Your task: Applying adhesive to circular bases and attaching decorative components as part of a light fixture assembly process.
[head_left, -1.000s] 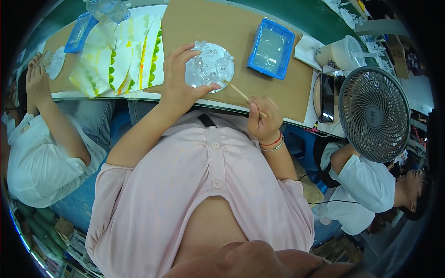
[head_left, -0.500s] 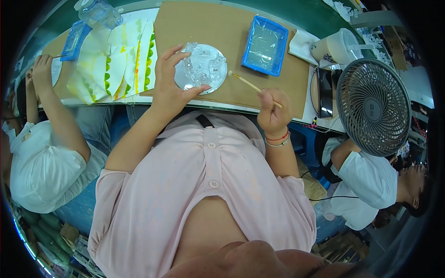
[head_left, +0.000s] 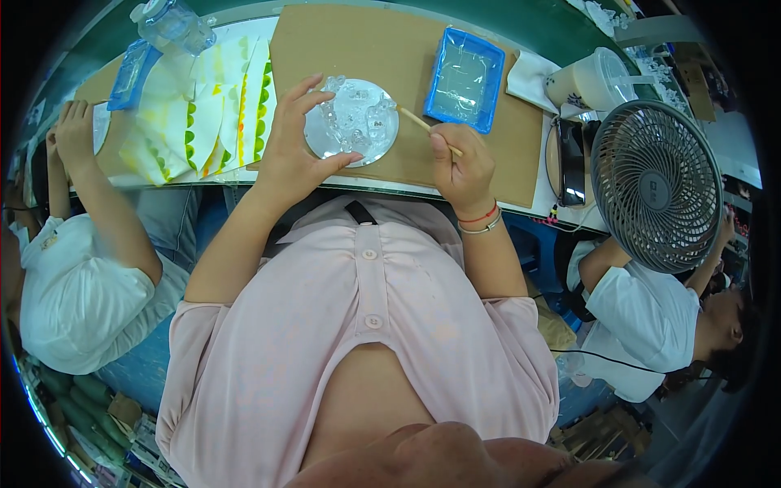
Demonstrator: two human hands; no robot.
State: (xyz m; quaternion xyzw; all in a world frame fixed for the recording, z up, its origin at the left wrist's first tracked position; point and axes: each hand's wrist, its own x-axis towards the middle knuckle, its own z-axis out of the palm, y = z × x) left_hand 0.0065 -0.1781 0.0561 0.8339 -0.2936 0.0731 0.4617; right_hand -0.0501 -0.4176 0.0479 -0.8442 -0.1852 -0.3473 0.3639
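Note:
A shiny round plate [head_left: 358, 91] lies on the brown board and bears several clear, glassy pieces [head_left: 345, 128]. My left hand [head_left: 294, 134] curves around the plate's left side, the thumb at its near edge and the fingertips at its far left edge, gripping it. Some clear pieces lie close to those fingertips. Pinched in my right hand [head_left: 465, 167] is a thin wooden-handled brush [head_left: 416, 119]. Its tip reaches the plate's right edge, beside the clear pieces. The exact contact at the tip is too small to make out.
A blue tray [head_left: 498, 81] stands right of the plate on the brown board [head_left: 358, 41]. Farther right are a lidded drink cup [head_left: 582, 85], a dark phone [head_left: 571, 167] and a fan [head_left: 655, 187]. Patterned sheets [head_left: 207, 122] lie left. People sit on both sides.
My right hand has moved left and away from me, bringing the brush tip from just off the plate to its right edge. My left hand has stayed at the plate.

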